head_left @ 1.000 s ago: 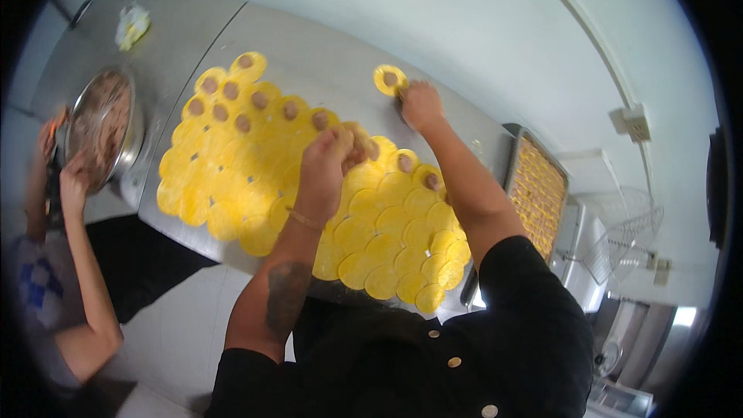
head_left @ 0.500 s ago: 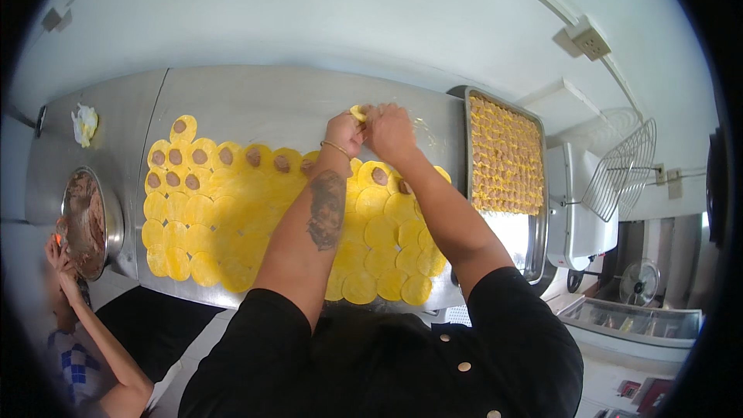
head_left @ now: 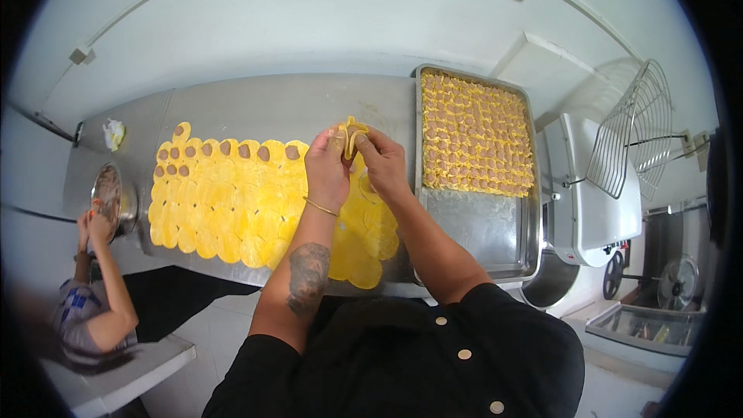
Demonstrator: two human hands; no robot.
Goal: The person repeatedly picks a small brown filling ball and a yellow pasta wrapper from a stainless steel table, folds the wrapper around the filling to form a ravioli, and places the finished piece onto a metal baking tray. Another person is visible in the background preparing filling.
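Observation:
Between both hands, above the steel table, is a yellow dumpling [head_left: 353, 131] with its wrapper edge gathered up around brown filling. My left hand [head_left: 328, 169] pinches it from the left, thumb near its open top. Closed on its right side is my right hand [head_left: 385, 164]. Beneath and left of my forearms, overlapping round yellow wrappers [head_left: 224, 205] cover much of the table. Dabs of brown meat filling [head_left: 244, 151] sit on those along the far edge. To my right, a metal tray [head_left: 474, 232] holds tight rows of finished dumplings [head_left: 476, 131]; its near part is bare.
At the left, a person [head_left: 99, 286] works with an orange-handled tool at a steel bowl [head_left: 128, 205] of meat filling. A crumpled plastic bag [head_left: 114, 135] lies farther back. Beyond the tray stand a white appliance [head_left: 592, 193] and a wire rack [head_left: 635, 131].
My view has turned right, bringing the tray closer to the middle. The wrapper, earlier mostly hidden between my hands near the table's far side, now shows raised, pleated edges around filling.

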